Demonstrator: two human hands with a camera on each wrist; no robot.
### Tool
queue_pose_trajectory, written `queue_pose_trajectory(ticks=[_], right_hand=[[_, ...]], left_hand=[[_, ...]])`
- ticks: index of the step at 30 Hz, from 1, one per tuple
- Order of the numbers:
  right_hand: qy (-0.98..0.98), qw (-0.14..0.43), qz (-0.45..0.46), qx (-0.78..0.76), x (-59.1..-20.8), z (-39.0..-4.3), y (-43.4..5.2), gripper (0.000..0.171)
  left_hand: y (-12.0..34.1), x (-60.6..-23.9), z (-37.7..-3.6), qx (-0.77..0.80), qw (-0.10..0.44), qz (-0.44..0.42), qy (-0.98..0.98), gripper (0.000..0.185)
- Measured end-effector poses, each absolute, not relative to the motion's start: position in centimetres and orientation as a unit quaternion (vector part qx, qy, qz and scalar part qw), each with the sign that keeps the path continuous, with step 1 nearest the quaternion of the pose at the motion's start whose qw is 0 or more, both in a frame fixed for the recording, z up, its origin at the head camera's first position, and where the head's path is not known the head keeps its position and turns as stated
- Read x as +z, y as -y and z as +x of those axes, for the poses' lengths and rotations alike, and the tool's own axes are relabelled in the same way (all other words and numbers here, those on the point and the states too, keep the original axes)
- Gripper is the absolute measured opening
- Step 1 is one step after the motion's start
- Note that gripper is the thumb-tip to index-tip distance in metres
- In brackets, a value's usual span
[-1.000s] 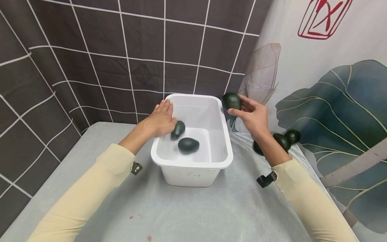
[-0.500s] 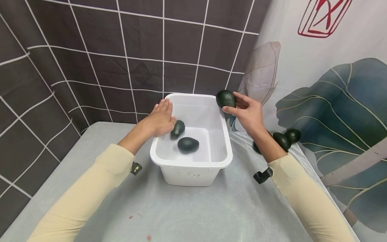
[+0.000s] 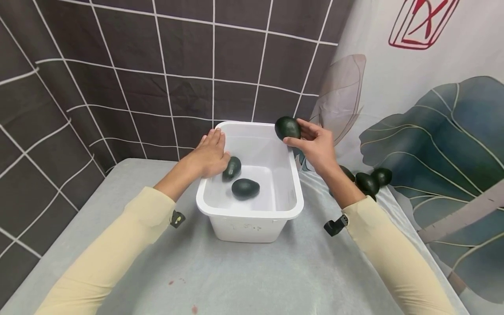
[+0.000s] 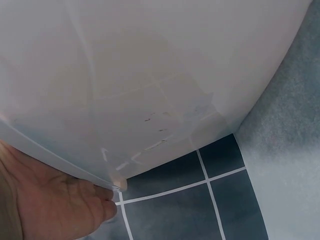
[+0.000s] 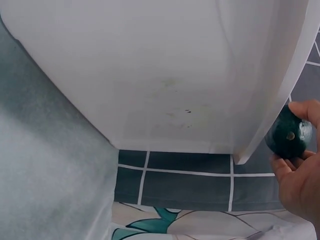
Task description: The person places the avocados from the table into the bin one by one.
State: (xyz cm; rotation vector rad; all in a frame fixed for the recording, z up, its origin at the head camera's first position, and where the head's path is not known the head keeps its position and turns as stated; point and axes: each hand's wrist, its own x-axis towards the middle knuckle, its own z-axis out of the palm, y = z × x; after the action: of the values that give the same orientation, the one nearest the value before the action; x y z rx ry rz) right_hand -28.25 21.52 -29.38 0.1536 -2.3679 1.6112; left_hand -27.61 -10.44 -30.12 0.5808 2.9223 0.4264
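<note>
Avocado [image 3: 288, 127] held in right hand [image 3: 315, 146]'s grip; two in tub [image 3: 252, 214]; left hand [image 3: 208, 155] flat, fingers straight.

White tub [image 3: 252, 214], dark green avocados [image 3: 245, 188] — grey cloth [image 3: 252, 275], white-gridded brown backdrop [image 3: 118, 65].

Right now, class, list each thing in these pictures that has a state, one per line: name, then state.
white tub: upright, open-topped, holding two avocados.
avocados in the tub: lying loose on the bottom.
held avocado: lifted over the tub's far right rim.
right hand: gripping the held avocado.
left hand: fingers straight, resting on the tub's left rim.
avocados on the table: lying right of the tub.
</note>
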Motion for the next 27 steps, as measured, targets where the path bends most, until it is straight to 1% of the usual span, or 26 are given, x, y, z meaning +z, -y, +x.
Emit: queue_pose_trajectory(ticks=[8, 27], right_hand=[[0.827, 0.137, 0.058, 0.542, -29.0, -28.7, -20.8, 0.072], [0.837, 0.108, 0.067, 0.532, -28.6, -30.2, -19.9, 0.075]], left_hand=[[10.4, -30.1, -27.5, 0.142, 0.063, 0.195, -0.968, 0.078], [10.5, -30.3, -27.7, 0.140, 0.065, 0.193, -0.969, 0.078]])
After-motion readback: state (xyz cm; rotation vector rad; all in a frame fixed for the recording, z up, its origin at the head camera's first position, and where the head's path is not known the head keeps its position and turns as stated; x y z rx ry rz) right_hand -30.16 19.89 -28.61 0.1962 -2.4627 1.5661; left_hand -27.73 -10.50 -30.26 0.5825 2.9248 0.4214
